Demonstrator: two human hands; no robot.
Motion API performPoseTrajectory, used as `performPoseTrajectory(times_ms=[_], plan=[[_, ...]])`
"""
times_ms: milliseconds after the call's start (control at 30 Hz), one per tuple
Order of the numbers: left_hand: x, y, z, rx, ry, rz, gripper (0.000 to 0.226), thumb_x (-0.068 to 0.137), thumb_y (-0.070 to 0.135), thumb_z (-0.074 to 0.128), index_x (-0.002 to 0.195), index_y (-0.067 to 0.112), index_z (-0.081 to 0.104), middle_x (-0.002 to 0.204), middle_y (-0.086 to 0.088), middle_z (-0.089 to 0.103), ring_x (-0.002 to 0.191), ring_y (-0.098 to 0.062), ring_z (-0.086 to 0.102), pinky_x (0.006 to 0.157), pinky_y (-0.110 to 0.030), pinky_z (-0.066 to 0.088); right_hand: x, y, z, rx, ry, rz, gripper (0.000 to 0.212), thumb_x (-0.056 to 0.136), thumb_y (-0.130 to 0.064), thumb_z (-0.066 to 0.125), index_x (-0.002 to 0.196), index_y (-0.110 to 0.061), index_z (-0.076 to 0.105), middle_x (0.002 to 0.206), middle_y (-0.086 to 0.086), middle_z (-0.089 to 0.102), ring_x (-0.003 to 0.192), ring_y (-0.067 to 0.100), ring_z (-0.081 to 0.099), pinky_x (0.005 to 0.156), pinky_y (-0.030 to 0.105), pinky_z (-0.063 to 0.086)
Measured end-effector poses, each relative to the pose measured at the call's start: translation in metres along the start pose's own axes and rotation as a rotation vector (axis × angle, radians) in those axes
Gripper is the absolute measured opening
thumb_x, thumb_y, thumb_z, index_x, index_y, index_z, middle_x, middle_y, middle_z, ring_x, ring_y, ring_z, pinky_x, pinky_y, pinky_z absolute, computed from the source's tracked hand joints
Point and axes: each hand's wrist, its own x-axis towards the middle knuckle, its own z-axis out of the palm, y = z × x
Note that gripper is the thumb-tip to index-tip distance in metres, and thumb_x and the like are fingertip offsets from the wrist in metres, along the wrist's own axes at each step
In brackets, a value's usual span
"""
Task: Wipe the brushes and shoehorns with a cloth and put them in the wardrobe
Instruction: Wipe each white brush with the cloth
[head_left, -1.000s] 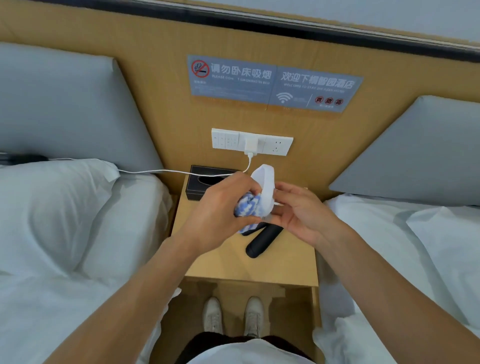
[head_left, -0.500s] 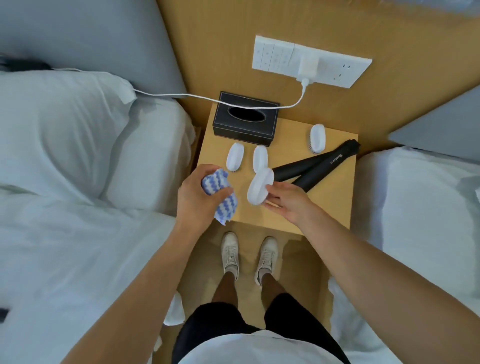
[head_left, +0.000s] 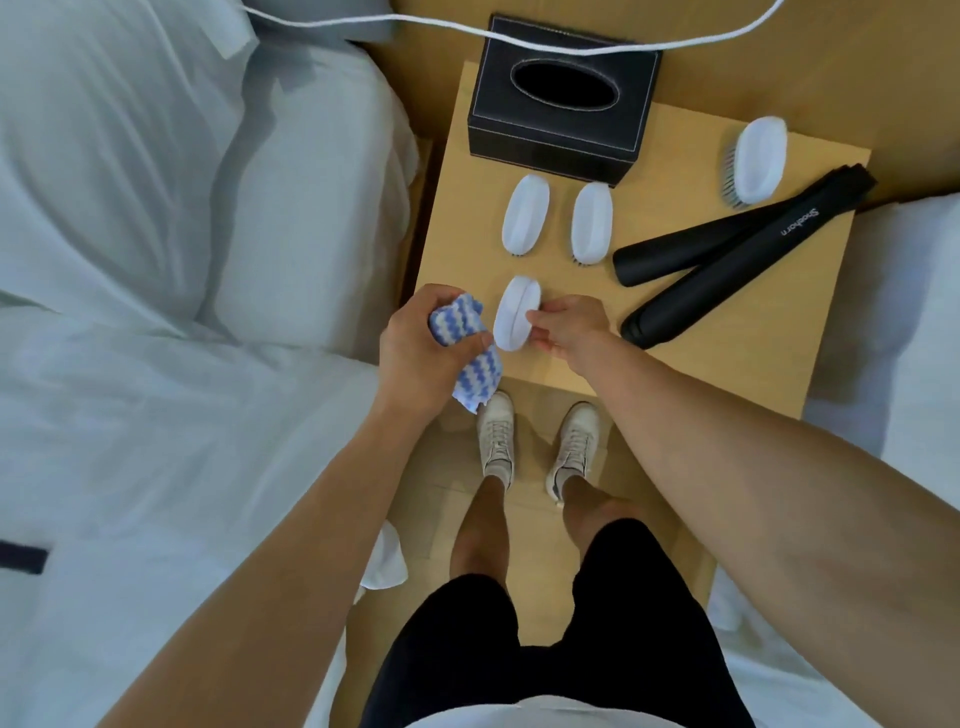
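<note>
**Brush set down, cloth bunched**

Stood at the nightstand (head_left: 727, 374), shoehorns (head_left: 727, 249) at the right. Bunched the cloth (head_left: 460, 332) in a clenched left hand (head_left: 421, 348). Pinched a brush (head_left: 514, 312) by its edge with the right hand (head_left: 566, 327), low over the top. Best pressed flat, wiped end to end.

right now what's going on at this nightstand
A person stands at the nightstand between two beds. The left hand grips a blue and white cloth, and the right hand pinches a white brush at the near edge. Three more white brushes and two black shoehorns lie on the top beside a black tissue box.
</note>
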Motion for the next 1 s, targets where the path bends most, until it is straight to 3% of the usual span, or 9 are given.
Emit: performPoseTrajectory(times_ms=[100,200,300,433,567,633,800,1000], plan=[[0.000,-0.007,0.002,-0.024,-0.010,-0.013,0.031,0.077,0.014,0.079,0.102,0.023,0.062,0.100,0.015,0.070,0.089,0.000,0.066,0.079,-0.018,0.053,0.005,0.001,0.006,-0.099,0.032,-0.074,0.011,0.084,-0.008,0.078,0.090,-0.005,0.070,0.107,0.023,0.073,0.090,0.035,0.072,0.085,0.047,0.060],[-0.002,-0.009,0.003,-0.038,-0.018,-0.013,0.031,0.078,0.014,0.079,0.100,0.025,0.061,0.101,0.014,0.071,0.090,-0.003,0.067,0.082,-0.025,0.055,0.007,-0.003,0.003,-0.244,0.055,-0.090,0.028,0.085,-0.013,0.077,0.111,-0.006,0.069,0.113,0.015,0.071,0.101,0.033,0.070,0.089,0.044,0.058],[-0.004,-0.008,0.004,-0.019,-0.021,-0.005,0.034,0.078,0.018,0.080,0.095,0.036,0.057,0.096,0.021,0.068,0.087,0.002,0.065,0.079,-0.021,0.054,0.009,-0.012,-0.003,-0.425,0.159,-0.144,0.025,0.089,-0.017,0.069,0.112,-0.010,0.065,0.116,0.007,0.067,0.102,0.024,0.065,0.080,0.031,0.052],[-0.003,-0.008,0.003,-0.018,-0.002,0.001,0.037,0.077,0.021,0.081,0.090,0.043,0.054,0.093,0.027,0.067,0.086,0.005,0.064,0.075,-0.015,0.050,0.013,-0.043,0.001,-0.457,0.306,-0.347,0.019,0.094,-0.019,0.055,0.108,-0.009,0.063,0.106,0.005,0.066,0.095,0.020,0.062,0.070,0.028,0.045],[-0.002,-0.005,0.004,-0.031,0.011,0.015,0.037,0.077,0.019,0.080,0.090,0.042,0.055,0.091,0.030,0.066,0.084,0.005,0.064,0.072,-0.010,0.050,0.025,-0.076,0.015,-0.561,0.303,-0.415,0.047,0.095,-0.048,0.056,0.117,-0.007,0.060,0.114,0.009,0.068,0.106,0.027,0.064,0.070,0.031,0.042],[-0.003,-0.003,0.006,-0.043,0.011,0.021,0.037,0.077,0.018,0.081,0.090,0.041,0.055,0.091,0.033,0.065,0.083,0.007,0.064,0.070,-0.006,0.048,0.031,-0.085,0.019,-0.572,0.293,-0.402,0.054,0.091,-0.054,0.062,0.121,-0.009,0.060,0.117,0.008,0.067,0.108,0.027,0.064,0.071,0.033,0.043],[-0.002,0.001,0.011,-0.041,0.007,0.030,0.036,0.078,0.020,0.081,0.091,0.040,0.055,0.092,0.024,0.067,0.083,0.002,0.065,0.071,-0.011,0.051,0.043,-0.099,0.016,-0.469,0.231,-0.328,0.044,0.090,-0.038,0.069,0.123,-0.009,0.062,0.120,0.010,0.067,0.103,0.031,0.069,0.087,0.040,0.058],[-0.001,0.009,0.016,-0.064,-0.004,0.009,0.030,0.077,0.017,0.081,0.097,0.027,0.060,0.097,0.017,0.069,0.086,0.000,0.065,0.077,-0.018,0.054,0.043,-0.097,-0.009,-0.587,0.254,-0.381,0.038,0.091,-0.034,0.069,0.116,-0.006,0.065,0.115,0.012,0.067,0.098,0.031,0.070,0.084,0.042,0.059]])
